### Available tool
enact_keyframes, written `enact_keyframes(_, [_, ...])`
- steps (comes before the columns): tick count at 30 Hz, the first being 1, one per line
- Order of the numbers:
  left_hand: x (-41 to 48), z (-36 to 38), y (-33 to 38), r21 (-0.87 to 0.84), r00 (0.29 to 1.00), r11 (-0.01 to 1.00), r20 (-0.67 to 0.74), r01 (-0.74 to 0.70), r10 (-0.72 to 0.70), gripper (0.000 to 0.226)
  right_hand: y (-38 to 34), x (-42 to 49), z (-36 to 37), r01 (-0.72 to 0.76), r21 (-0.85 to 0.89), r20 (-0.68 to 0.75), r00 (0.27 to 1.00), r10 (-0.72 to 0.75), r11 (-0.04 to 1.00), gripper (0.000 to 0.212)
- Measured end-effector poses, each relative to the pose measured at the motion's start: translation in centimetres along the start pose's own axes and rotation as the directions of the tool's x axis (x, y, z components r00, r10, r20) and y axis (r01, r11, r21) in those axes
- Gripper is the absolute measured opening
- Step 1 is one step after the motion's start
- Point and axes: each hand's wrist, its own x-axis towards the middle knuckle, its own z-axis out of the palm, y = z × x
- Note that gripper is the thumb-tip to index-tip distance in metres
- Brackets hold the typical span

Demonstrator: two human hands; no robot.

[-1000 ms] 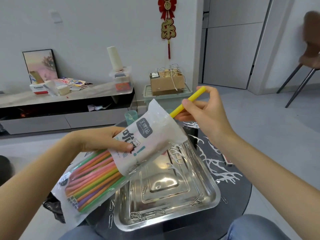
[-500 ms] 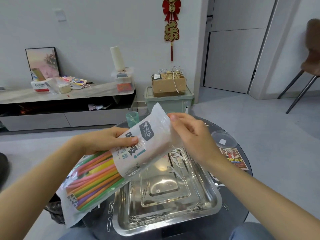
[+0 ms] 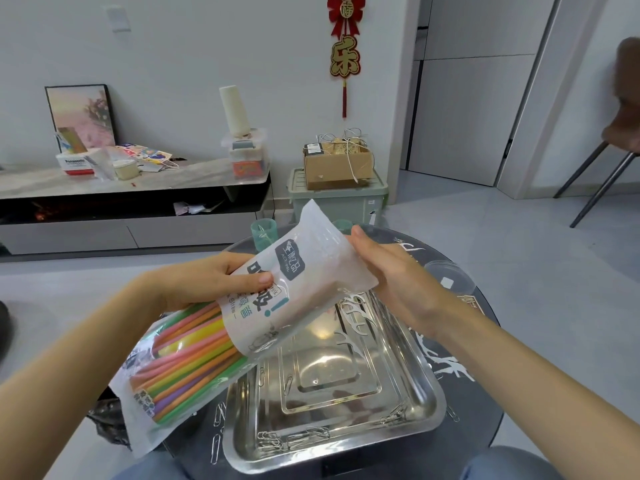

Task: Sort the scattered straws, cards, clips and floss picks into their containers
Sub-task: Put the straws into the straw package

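A plastic straw bag [image 3: 277,292] full of coloured straws [image 3: 187,362] is held tilted above the table, its open end up and to the right. My left hand [image 3: 214,282] grips the bag at its middle, thumb on the printed label. My right hand [image 3: 391,278] holds the bag's open end, fingers behind the plastic. Under the bag sits a steel tray [image 3: 426,386] holding white floss picks [image 3: 349,317] at its far side and paper clips [image 3: 298,438] along its near edge. More clips [image 3: 216,445] lie on the dark table left of the tray.
The round dark table [image 3: 485,424] carries a teal cup [image 3: 264,233] at the back, a clear round lid [image 3: 450,278] and a card [image 3: 472,303] at the right. A low TV bench, a green bin with a cardboard box, and a chair stand beyond.
A second ago my right hand held a yellow straw sticking out of the bag's mouth. That straw has slid fully inside, and the right hand now holds the bag's open end.
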Motion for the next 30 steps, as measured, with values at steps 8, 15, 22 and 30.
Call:
enact_keyframes(8, [0.0, 0.1, 0.4, 0.030, 0.999, 1.000, -0.033, -0.002, 0.003, 0.081, 0.2, 0.2, -0.2, -0.049, -0.072, 0.048, 0.997, 0.052, 0.996, 0.041])
enact_keyframes(15, [0.7, 0.0, 1.0, 0.019, 0.973, 1.000, -0.229, -0.019, 0.022, 0.065, 0.1, 0.4, -1.7, -0.058, -0.084, -0.155, 0.987, 0.045, 0.995, 0.067])
enact_keyframes(22, [1.6, 0.1, 0.8, -0.205, 0.927, 0.978, -0.374, -0.047, -0.034, 0.036, 3.1, -0.6, -4.5, -0.286, -0.249, -0.311, 0.929, 0.203, 0.925, 0.027])
enact_keyframes(30, [3.1, 3.1, -0.9, -0.477, 0.883, 0.876, -0.438, -0.071, -0.167, 0.032, 4.0, -1.4, -0.4, -0.330, -0.096, -0.078, 0.943, 0.323, 0.939, 0.085])
